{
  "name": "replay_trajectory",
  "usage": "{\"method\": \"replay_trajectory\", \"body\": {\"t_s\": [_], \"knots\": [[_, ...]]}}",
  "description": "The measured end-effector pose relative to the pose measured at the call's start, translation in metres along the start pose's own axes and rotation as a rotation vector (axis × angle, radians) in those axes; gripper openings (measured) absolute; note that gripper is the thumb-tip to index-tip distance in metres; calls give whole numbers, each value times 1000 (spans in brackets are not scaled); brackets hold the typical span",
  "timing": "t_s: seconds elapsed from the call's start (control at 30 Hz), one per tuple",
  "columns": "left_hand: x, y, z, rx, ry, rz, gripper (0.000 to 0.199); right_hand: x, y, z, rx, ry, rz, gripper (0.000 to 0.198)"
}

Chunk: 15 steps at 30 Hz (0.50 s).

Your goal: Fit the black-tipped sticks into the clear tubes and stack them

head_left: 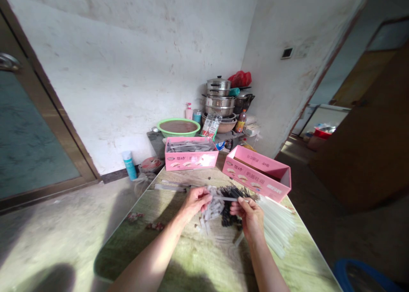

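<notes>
A thin translucent tube (226,198) is stretched level between my two hands, above the table (185,258). My left hand (196,199) pinches its left end and my right hand (249,215) grips the right end, fingers closed. Below and between them lie a heap of short clear plastic pieces (214,211) and a pile of small black parts (227,219). Long whitish tubes (277,226) are fanned out to the right of my right hand. Several slim sticks (171,186) rest beyond my left hand.
At the table's back, one pink box (191,161) contains many grey sticks; another pink box (257,179) stands to its right. Behind are a green basin (178,133) and stacked steel pots (219,104). A spray can (129,166) is on the floor at left.
</notes>
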<state>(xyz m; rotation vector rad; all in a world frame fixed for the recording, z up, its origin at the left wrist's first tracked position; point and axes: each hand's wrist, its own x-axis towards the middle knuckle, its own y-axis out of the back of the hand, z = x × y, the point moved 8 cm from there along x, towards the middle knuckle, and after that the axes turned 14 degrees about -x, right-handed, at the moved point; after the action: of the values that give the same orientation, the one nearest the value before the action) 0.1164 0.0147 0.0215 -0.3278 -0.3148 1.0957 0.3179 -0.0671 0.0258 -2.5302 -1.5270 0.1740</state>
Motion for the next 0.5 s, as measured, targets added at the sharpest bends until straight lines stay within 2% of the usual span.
{"method": "replay_trajectory", "body": {"t_s": [0.13, 0.27, 0.37, 0.5], "knots": [[0, 0, 7, -90, -78, 5, 56, 1, 1, 1, -1, -2, 3, 43], [-1, 5, -3, 46, 12, 55, 52, 1, 0, 2, -1, -8, -8, 43], [-1, -2, -6, 43, 14, -14, 50, 1, 0, 2, 5, 1, -7, 43], [-1, -10, 4, -47, -55, -83, 49, 5, 6, 5, 73, -11, 2, 40]]}}
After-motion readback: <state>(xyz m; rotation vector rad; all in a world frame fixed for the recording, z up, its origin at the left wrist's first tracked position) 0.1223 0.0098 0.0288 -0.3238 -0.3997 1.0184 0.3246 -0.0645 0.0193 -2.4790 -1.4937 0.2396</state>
